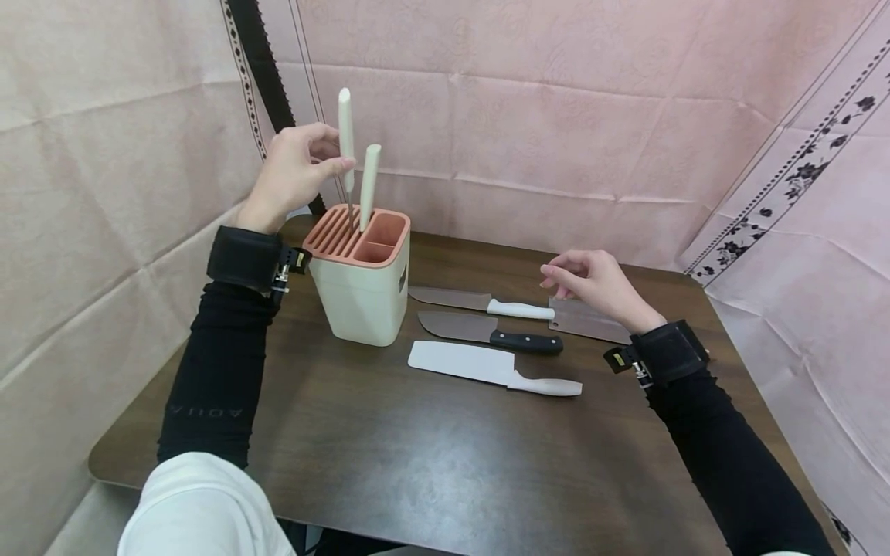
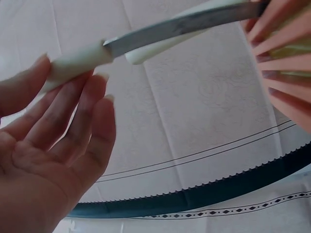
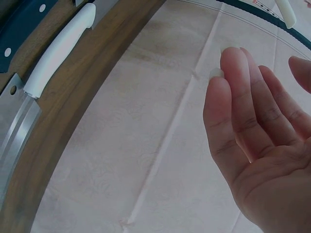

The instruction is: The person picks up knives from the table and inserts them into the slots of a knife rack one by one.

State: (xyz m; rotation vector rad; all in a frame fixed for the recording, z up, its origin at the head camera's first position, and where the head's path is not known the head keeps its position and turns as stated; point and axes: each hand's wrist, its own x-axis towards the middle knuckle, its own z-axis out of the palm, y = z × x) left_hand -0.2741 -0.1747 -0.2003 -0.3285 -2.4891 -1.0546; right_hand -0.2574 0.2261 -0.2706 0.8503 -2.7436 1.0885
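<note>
1. At the far left, the left hand point(image 1: 295, 166) is seen with its grip narrowed on the handle of a slim knife point(image 1: 346, 127), which is pinched between thumb and fingers above the knife block point(image 1: 358, 305).
2. The slim knife is pointed downward, its blade reaching the slotted pink top; how deeply the tip is seated cannot be told. It is judged to be light and stiff, with a smooth handle that may slip if pinched loosely. It is best held by the handle alone, with fingers kept clear of the edge.
3. The block's pale body is topped by slots at the left and two wider compartments at the right. It appears rigid and is best steadied by its outer walls.
4. Just right of the slim knife, a second pale-handled knife point(image 1: 371, 181) is stood in the block, slightly tilted; only its handle is exposed for a hold.
5. On the worktop point(image 1: 431, 455), a white-handled knife point(image 1: 497, 306), a black-handled knife point(image 1: 487, 330) and a white cleaver point(image 1: 487, 367) are laid from back to front, handles rightward. The cleaver is probably heavier toward its blade.
6. Farther right, a broad metal blade point(image 1: 584, 320) is laid flat; its handle cannot be seen.
7. Above it, the right hand point(image 1: 594, 282) is held with fingers loosely bent, the thumb apart and nothing gripped.
</note>
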